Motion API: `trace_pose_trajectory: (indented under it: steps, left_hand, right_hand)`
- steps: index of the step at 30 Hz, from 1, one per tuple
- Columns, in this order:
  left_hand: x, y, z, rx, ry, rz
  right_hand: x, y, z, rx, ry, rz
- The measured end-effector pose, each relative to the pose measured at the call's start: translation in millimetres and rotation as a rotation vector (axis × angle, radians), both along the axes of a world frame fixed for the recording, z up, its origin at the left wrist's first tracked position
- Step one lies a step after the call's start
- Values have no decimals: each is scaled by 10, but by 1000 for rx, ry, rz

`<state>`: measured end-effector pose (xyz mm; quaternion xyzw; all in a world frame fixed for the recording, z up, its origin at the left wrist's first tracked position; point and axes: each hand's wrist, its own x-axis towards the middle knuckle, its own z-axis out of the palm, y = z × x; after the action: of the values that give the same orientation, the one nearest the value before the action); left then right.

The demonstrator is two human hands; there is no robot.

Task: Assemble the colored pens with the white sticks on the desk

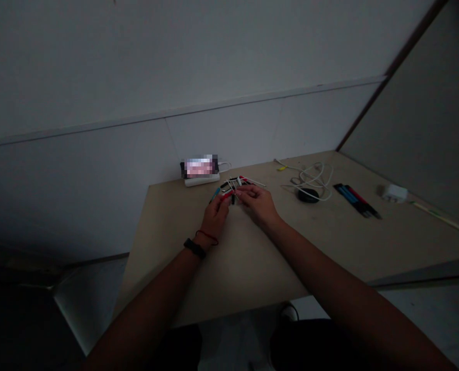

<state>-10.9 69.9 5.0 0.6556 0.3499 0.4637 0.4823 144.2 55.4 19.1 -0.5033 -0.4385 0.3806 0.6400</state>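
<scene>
My hands meet near the middle of a pale wooden table [198,257], over a small tangle of thin red, black, white and blue sticks or leads [233,186]. The dim light and small size hide exactly what they are. My left hand [216,216] grips a red stick [227,195], with a blue-tipped piece [215,195] just beyond it. My right hand [255,202] lies with its fingers curled over the tangle, but I cannot tell whether it grips anything. A black watch band [194,248] and a thin red cord circle my left wrist.
Behind the hands, a phone [200,167] with a blurred screen stands on a white power bank [202,180]. To the right lie a coiled white cable [310,180], a black mouse [308,195], a row of dark pens [355,200] and a white plug [394,193]. Walls border the table's far and right sides.
</scene>
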Motion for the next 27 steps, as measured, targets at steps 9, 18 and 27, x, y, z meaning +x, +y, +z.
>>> trace_pose_trajectory:
  steps: [9,18,27]
  left_hand:
    - [-4,23,-38,126,165,-31]
    - [2,31,-30,188,172,-32]
    - [1,12,-31,148,124,-16]
  right_hand:
    - [-19,-37,74,89,-52,62]
    - [12,-41,57,132,-213,84]
    - [-1,-65,49,173,-346,111]
